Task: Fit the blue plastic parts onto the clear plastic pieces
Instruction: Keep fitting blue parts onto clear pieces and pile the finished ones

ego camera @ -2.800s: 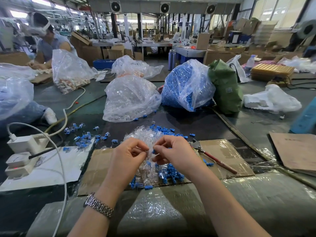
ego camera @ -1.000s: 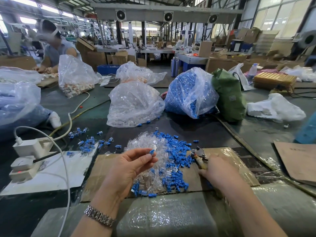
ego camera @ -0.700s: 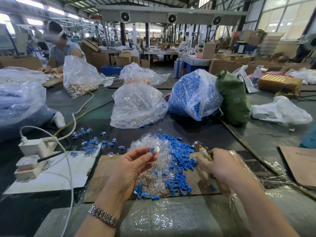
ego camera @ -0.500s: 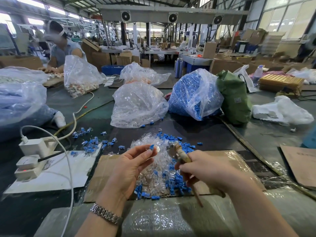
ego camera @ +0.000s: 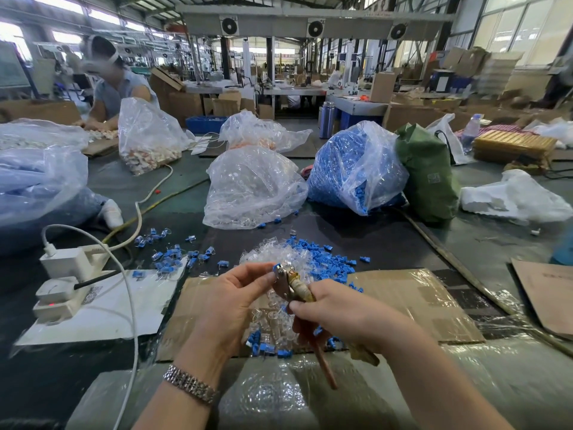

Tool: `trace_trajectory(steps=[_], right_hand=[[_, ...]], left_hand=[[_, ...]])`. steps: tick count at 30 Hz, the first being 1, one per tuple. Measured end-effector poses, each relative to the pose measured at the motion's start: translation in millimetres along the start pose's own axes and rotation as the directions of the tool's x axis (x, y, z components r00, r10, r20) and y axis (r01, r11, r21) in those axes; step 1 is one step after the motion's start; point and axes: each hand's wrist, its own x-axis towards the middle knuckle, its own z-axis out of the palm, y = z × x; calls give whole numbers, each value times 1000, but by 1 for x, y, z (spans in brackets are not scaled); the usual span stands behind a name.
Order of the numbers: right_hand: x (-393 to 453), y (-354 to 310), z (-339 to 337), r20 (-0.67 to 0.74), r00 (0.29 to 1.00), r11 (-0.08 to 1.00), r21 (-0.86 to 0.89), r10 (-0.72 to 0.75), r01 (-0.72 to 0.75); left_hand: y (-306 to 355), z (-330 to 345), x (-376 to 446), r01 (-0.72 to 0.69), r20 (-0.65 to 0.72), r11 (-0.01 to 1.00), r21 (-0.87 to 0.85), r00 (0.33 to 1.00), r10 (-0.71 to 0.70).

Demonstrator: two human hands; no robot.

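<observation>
The dark green work surface carries a flattened brown cardboard sheet wrapped in clear film, with a mixed heap of small blue plastic parts and clear plastic pieces on it. Behind stand a clear bag of clear pieces, a clear bag of blue parts and a green fabric bag. At left lie a white sheet and a white power strip.

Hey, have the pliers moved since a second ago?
Yes. The pliers left the cardboard; the right hand grips them raised over the parts pile, by the left hand's fingertips.
</observation>
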Motion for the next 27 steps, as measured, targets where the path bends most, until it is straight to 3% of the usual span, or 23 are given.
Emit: trace_trajectory(steps=[9,12,15,17,20,23,25,27], right_hand=[[3,2,17,-122,992,999,36,40,-36],[3,11,9,-148,988,999,8,34,-34],[5,33,-12,-374,924,984,-117,79,-132],[6,50,-30,-542,833,929,-244,107,-277],[8,74,-49,-653,740,817,-332,162,-471],[11,87,-51,-672,714,730,-385,197,-564],[14,92,-47,-665,712,690,-408,223,-597],[17,95,-42,-656,717,661,-433,236,-613]], left_hand=[[-1,4,-4,-16,-26,998,68,1000,18],[2,-2,1,-102,-108,950,294,984,139],[15,-23,17,-116,-352,851,513,875,332],[23,-38,25,-58,-402,737,673,808,431],[20,-40,19,-19,-274,539,842,845,458],[3,-31,5,-70,-26,429,901,977,213],[-2,-27,3,-121,99,324,938,992,82],[-1,-22,2,-142,147,289,947,989,5]])
